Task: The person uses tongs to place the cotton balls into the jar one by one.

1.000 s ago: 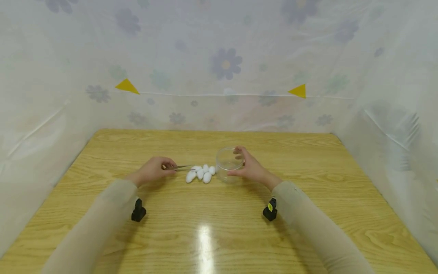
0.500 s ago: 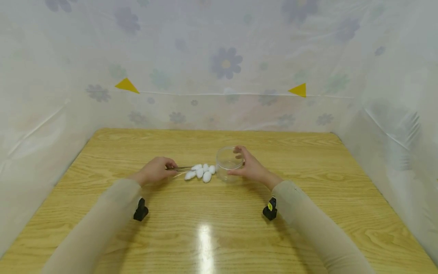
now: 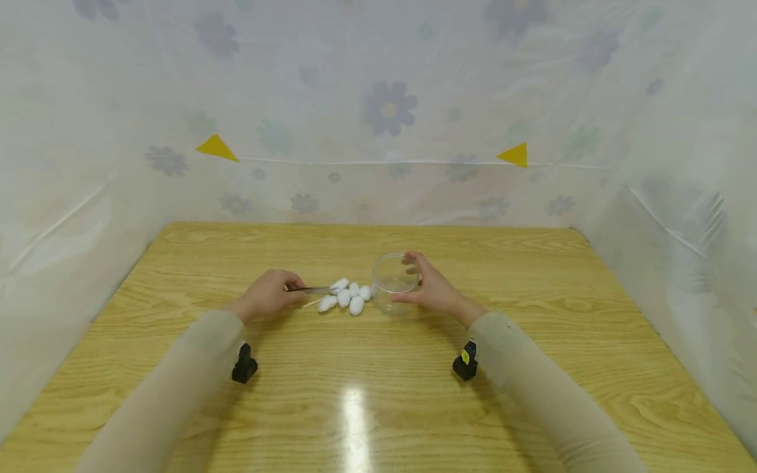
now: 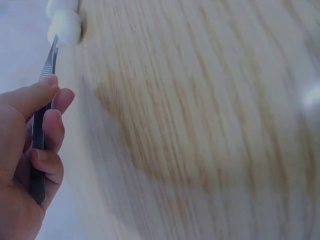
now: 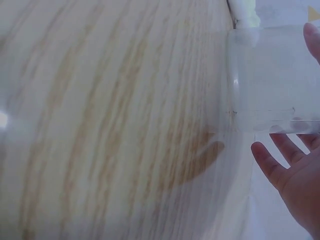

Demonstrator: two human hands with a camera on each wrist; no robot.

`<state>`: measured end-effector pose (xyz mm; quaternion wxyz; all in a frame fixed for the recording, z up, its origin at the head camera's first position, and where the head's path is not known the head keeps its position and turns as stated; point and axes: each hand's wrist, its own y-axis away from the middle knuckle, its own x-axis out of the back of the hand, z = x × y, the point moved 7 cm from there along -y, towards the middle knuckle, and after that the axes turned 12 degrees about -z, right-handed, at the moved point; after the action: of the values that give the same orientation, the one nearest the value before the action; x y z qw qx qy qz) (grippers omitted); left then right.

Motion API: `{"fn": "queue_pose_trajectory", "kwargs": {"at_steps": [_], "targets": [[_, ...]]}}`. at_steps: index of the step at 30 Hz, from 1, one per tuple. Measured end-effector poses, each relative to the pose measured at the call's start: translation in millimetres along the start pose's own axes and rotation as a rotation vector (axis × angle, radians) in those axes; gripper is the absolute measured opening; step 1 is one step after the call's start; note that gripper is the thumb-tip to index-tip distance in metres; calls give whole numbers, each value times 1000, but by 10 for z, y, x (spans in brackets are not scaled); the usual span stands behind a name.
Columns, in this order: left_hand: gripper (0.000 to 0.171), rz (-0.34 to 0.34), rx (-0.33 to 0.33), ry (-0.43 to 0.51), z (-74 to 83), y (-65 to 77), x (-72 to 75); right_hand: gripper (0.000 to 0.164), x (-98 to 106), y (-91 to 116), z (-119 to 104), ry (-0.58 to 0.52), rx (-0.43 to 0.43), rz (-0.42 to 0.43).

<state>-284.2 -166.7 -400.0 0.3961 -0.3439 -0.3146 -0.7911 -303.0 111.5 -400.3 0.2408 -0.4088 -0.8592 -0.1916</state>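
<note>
Dark-and-silver metal tweezers [image 4: 37, 127] are gripped in the left hand [image 3: 272, 291], tips against one of the white oval balls [image 3: 344, 299], while the right hand [image 3: 437, 292] holds a clear round container [image 3: 386, 300] just right of them on the wood-grain table [image 3: 473, 420].

Fingers [image 4: 53, 126] round tweezers [image 4: 38, 132] against white ball [image 4: 68, 26]

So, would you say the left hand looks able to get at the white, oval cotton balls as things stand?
Likely yes: the left hand holds slim metal tweezers whose tips appear to touch one cotton ball, and nothing visible blocks the way.
</note>
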Motion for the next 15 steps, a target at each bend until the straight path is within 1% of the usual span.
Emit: {"fn": "queue_pose_trajectory", "kwargs": {"at_steps": [6, 12, 15], "targets": [[14, 25, -8, 27, -29, 0, 51, 87, 10, 10, -21, -3, 1, 4], [17, 8, 7, 100, -14, 10, 99, 87, 24, 20, -10, -3, -12, 7], [18, -2, 13, 109, -2, 17, 113, 87, 23, 24, -14, -12, -13, 4]]}}
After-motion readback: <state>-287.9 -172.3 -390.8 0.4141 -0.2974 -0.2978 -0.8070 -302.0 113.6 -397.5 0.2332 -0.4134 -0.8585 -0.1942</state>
